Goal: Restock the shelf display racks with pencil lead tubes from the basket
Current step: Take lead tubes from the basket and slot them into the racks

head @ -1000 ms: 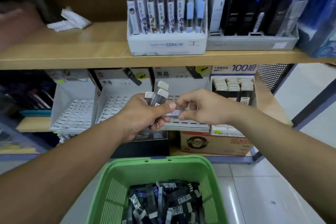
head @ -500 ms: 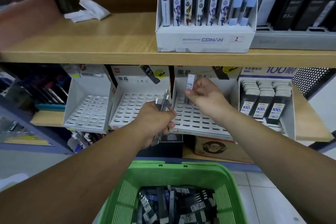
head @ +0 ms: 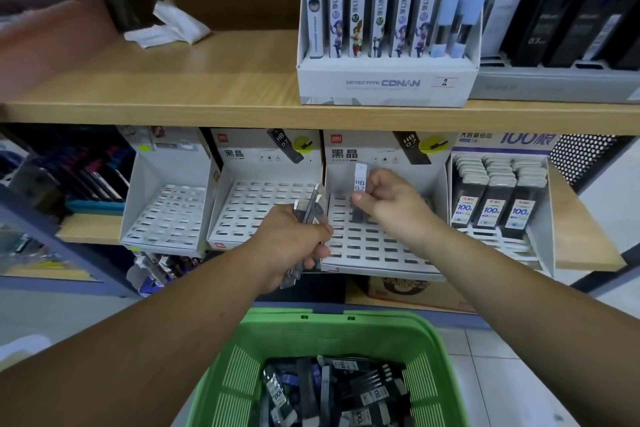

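Observation:
My right hand (head: 391,206) pinches one pencil lead tube (head: 359,180) marked HB 0.7, held upright over the back rows of a white slotted display rack (head: 374,250) on the lower shelf. My left hand (head: 294,246) grips a small bundle of lead tubes (head: 311,211) in front of the gap between that rack and the white rack (head: 259,211) to its left. A green basket (head: 332,333) below holds several black lead tubes (head: 332,392).
A third white slotted rack (head: 166,215) stands further left. To the right, a rack holds black "100" lead boxes (head: 491,204). The upper wooden shelf (head: 207,94) carries a Conan pencil box (head: 384,80), crumpled paper (head: 169,28) and black boxes (head: 571,28).
My right hand drew one tube from the bundle in my left hand and carried it up and back over the rack; it now holds it slightly lower. The view moved closer to the shelf.

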A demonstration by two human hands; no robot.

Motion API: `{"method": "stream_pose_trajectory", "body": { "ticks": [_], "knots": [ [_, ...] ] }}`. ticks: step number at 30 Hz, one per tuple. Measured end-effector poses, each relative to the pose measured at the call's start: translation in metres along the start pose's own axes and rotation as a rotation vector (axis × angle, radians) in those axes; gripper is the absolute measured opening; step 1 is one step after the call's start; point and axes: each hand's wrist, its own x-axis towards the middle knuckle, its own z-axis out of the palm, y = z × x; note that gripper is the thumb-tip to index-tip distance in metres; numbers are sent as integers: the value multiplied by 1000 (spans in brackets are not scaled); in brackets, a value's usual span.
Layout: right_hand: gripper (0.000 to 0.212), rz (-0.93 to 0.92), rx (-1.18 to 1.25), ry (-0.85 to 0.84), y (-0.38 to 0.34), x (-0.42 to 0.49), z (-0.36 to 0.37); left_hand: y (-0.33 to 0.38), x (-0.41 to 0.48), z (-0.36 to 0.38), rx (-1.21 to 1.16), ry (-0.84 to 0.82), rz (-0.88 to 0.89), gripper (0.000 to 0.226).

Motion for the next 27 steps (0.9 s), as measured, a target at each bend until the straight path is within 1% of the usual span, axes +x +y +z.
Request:
{"method": "stream_pose_trajectory", "body": {
  "ticks": [3,8,10,13,20,24,27],
  "knots": [
    [15,-36,138,127,-8,7,1,-2,-2,-6,10,-8,5,15],
    [14,19,184,183,-8,23,17,-11,-4,-9,8,-25,-15,13],
    [17,21,184,186,-5,26,24,-16,-4,-8,0,-44,-37,14],
    [22,-2,124,218,-1,33,26,-22,-1,-6,16,-67,-58,14],
    [20,-10,-66,202,9,43,25,-19,0,-10,-33,-70,-61,16],
    [16,-5,-133,210,7,45,30,-10,-3,-12,-135,-48,-78,25],
    [12,46,-163,218,0,39,28,-3,-9,-15,-263,-136,-98,27]
  ]
}}
